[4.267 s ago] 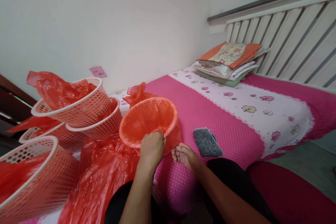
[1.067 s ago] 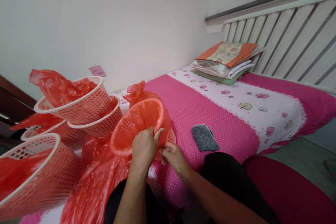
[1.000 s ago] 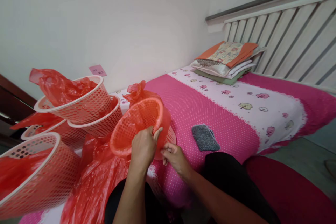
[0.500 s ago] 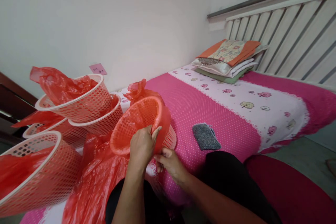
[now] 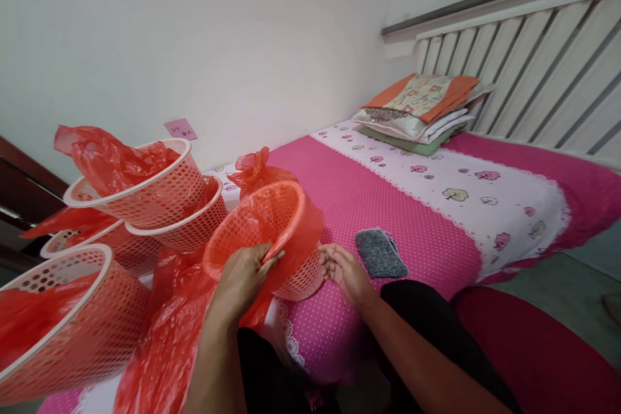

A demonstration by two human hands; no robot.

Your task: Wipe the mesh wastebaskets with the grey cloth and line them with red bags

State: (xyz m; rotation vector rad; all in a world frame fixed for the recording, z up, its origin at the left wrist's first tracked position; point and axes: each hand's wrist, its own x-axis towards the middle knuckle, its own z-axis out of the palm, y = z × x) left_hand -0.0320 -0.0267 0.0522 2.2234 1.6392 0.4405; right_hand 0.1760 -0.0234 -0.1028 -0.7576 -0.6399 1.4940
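A pink mesh plastic basket [image 5: 301, 279] stands tilted on the bed in front of me. A thin red plastic bag [image 5: 301, 242] lines it and is folded over its rim. My left hand [image 5: 245, 278] grips the near rim through the bag, thumb laid across the edge. At the basket's right side is my right hand [image 5: 347, 272], its fingers curled together at the bag's lower edge. The right fingertips are partly hidden, and they touch the basket's side.
Several bag-lined baskets [image 5: 130, 207] are grouped at left, some stacked. Loose red bags [image 5: 169, 317] lie beside them. A grey folded cloth [image 5: 381, 252] is on the pink bedspread [image 5: 417, 226]. Folded bedding [image 5: 422, 110] lies by the white headboard [image 5: 524, 65]. A pink note [image 5: 180, 129] is on the wall.
My right hand has moved right and up, from below the rim to the basket's right side. My left hand has shifted left and down along the rim. More of the basket's mesh shows.
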